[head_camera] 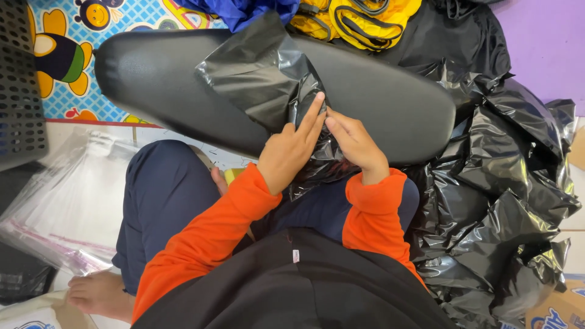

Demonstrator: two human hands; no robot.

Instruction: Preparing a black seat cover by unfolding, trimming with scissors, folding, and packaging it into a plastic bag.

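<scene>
Left hand: the left hand (286,152) is resting on the black plastic bag (268,76). Its pointing finger is sticking out straight and pressing on the bag. The other fingers are curling in.
Right hand: the right hand (356,143) is sitting just beside the left one, on the same bag. Its fingers are pressing together and pinching a crinkly bit of the bag.
Bag: the black plastic bag is lying on the black padded seat (390,97), in the middle of the scene, and its near end is hanging down to the person's lap.
Seat: the black padded seat is stretching from left to right, just far of the knees.
Right side: a big pile of black bags (512,195) is lying there, all crumpled.
Left side: clear plastic bags (67,207) are lying on the floor, and a black basket (18,85) is standing at the far left.
Far side: a yellow bundle (359,18) and a colourful play mat (122,15) are showing.
</scene>
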